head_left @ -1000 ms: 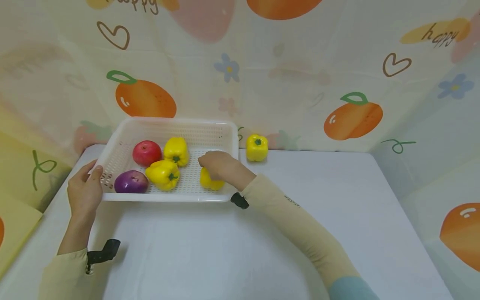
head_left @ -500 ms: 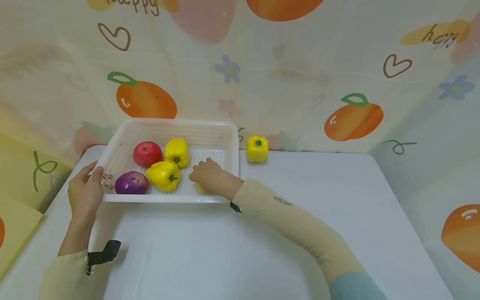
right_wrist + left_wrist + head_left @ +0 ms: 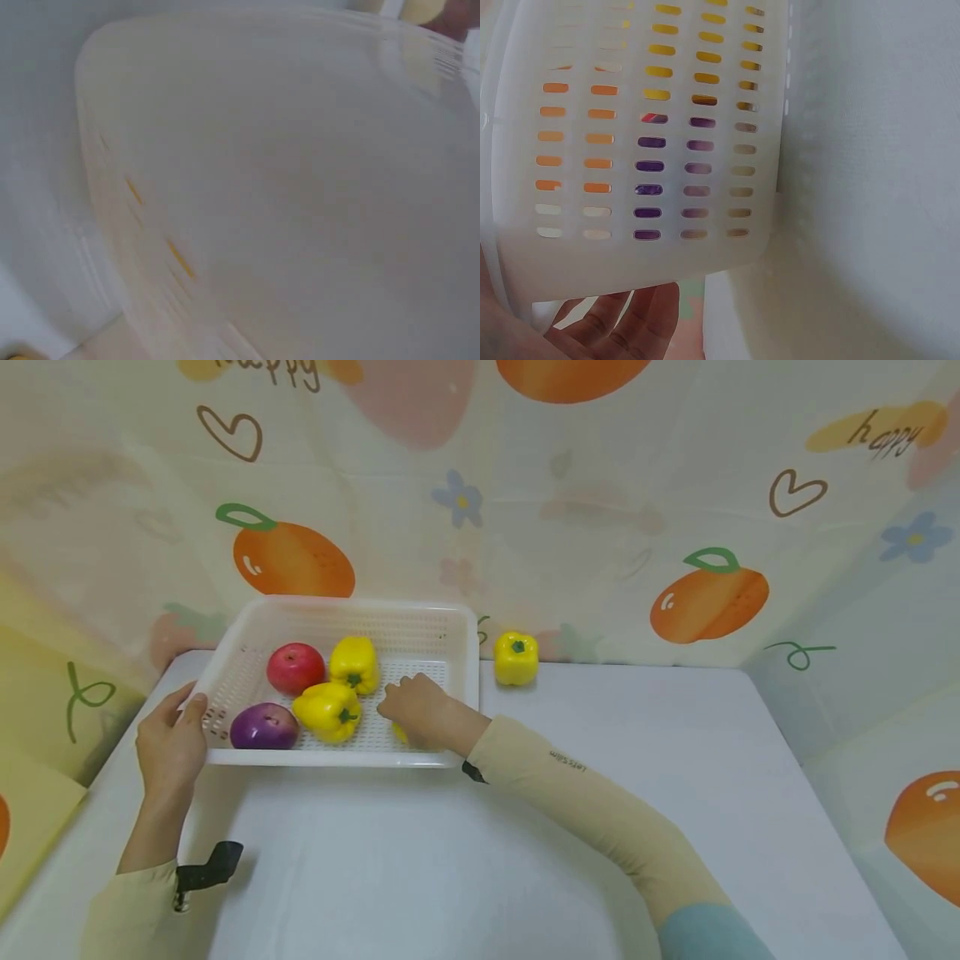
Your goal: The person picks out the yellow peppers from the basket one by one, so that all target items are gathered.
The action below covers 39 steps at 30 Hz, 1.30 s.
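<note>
The basket (image 3: 337, 757) is white, semi-glossy plastic, rectangular with rounded corners, a smooth rim and a floor pierced like mesh; close up, its end wall carries rows of rounded slots showing yellow and purple. At the basket's left end, the left hand (image 3: 171, 739) has its grip clamped on the rim, thumb in front, fingers behind. In the basket's right half, the right hand (image 3: 420, 712) bends its knuckles over a glossy yellow pepper (image 3: 401, 733), mostly covered; whether that grip is closed on it I cannot tell. In the basket's left half sit a smooth red fruit (image 3: 296, 669), a shiny purple ovoid (image 3: 265, 727) and two lobed yellow peppers (image 3: 327, 712). Beyond the basket's right end, a blocky green-stemmed pepper (image 3: 516, 658) stands upright on the matte white counter (image 3: 360, 860).
</note>
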Each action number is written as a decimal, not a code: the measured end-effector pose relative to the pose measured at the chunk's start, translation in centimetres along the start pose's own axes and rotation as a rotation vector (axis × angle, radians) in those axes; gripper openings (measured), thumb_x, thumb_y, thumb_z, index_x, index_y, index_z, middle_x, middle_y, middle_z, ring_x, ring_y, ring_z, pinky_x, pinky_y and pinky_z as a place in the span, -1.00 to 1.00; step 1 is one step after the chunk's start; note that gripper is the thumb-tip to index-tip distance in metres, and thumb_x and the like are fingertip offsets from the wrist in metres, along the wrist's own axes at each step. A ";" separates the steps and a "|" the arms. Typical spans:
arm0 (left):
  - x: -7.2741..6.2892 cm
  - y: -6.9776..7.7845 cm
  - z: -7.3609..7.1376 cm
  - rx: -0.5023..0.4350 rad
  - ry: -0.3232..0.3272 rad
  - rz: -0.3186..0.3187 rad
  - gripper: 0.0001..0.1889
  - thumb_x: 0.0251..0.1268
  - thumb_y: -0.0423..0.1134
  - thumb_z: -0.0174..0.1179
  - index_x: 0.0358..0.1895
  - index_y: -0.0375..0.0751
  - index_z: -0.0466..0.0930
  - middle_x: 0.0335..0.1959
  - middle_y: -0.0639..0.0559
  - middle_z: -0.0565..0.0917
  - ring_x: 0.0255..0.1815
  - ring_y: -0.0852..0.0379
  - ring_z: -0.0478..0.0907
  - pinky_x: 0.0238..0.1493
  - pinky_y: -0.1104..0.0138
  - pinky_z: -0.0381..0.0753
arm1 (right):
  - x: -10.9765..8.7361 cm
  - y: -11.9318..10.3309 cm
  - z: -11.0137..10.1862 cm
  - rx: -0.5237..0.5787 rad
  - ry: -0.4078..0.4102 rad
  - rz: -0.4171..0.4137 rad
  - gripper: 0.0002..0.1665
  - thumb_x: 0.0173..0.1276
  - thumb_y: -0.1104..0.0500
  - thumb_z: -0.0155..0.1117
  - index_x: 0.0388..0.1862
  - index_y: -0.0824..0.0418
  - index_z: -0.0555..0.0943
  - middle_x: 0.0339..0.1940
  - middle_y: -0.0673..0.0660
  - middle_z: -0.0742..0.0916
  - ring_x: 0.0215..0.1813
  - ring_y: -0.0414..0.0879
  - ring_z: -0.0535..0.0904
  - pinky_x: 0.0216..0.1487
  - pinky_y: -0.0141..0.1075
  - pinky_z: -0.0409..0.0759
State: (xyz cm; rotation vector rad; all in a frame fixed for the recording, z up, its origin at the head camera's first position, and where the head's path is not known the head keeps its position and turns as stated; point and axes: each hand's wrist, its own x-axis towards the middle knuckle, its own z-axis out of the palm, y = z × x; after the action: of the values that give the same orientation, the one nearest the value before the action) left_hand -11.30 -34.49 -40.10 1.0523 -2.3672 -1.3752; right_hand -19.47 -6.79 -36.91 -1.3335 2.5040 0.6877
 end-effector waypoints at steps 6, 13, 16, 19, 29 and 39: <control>0.0 0.0 0.0 -0.012 0.004 -0.007 -0.49 0.50 0.08 -0.11 0.46 0.18 0.31 0.42 -0.04 0.39 0.20 0.05 0.37 -0.15 0.42 0.31 | -0.3 0.6 -0.4 0.117 -0.039 0.017 -0.39 0.25 0.09 0.34 0.32 -0.04 0.49 0.17 0.08 0.55 0.09 -0.02 0.43 0.16 -0.14 0.45; -0.1 0.1 0.1 -0.011 0.013 -0.004 -0.50 0.50 0.07 -0.10 0.45 0.16 0.33 0.39 -0.07 0.42 0.05 0.13 0.41 -0.20 0.43 0.32 | -1.0 1.7 -0.1 0.205 0.059 -0.005 -0.40 0.18 -0.04 0.44 0.23 -0.03 0.57 0.07 0.06 0.61 0.03 -0.03 0.42 -0.03 -0.22 0.49; -0.1 0.2 0.1 -0.007 0.015 -0.005 -0.49 0.50 0.08 -0.11 0.45 0.16 0.32 0.40 -0.07 0.42 0.05 0.12 0.40 -0.21 0.42 0.32 | -1.6 2.3 -0.1 0.248 0.114 -0.012 -0.31 0.16 -0.03 0.48 0.30 -0.02 0.53 0.16 0.06 0.59 0.11 -0.03 0.43 0.04 -0.21 0.50; -0.1 0.2 0.0 -0.006 0.014 -0.011 -0.49 0.50 0.08 -0.11 0.46 0.17 0.31 0.42 -0.06 0.39 0.13 0.07 0.39 -0.16 0.41 0.33 | -2.3 2.7 -0.1 0.299 0.150 -0.019 -0.24 0.15 -0.02 0.49 0.35 0.00 0.48 0.21 0.05 0.58 0.17 -0.03 0.43 0.11 -0.20 0.48; 0.0 0.0 -0.1 -0.013 0.001 -0.025 -0.48 0.50 0.09 -0.11 0.47 0.19 0.29 0.45 -0.04 0.35 0.20 0.04 0.37 -0.15 0.41 0.36 | -4.4 3.8 0.8 0.326 0.350 -0.046 -0.16 0.18 -0.05 0.45 0.44 0.00 0.39 0.31 0.07 0.51 0.24 -0.01 0.39 0.22 -0.22 0.40; -0.1 0.0 0.0 -0.022 0.006 -0.018 -0.48 0.50 0.09 -0.10 0.46 0.16 0.31 0.43 -0.06 0.38 0.14 0.07 0.39 -0.17 0.41 0.34 | -6.3 5.0 0.5 0.507 0.436 -0.036 -0.11 0.14 -0.01 0.48 0.45 0.05 0.37 0.30 0.08 0.55 0.25 0.01 0.39 0.32 -0.18 0.35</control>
State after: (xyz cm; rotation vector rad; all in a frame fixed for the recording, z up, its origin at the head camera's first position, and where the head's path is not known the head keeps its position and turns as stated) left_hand -11.21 -34.41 -40.04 1.0730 -2.3389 -1.3992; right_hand -20.11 0.39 -33.35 -1.4284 2.6947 -0.2758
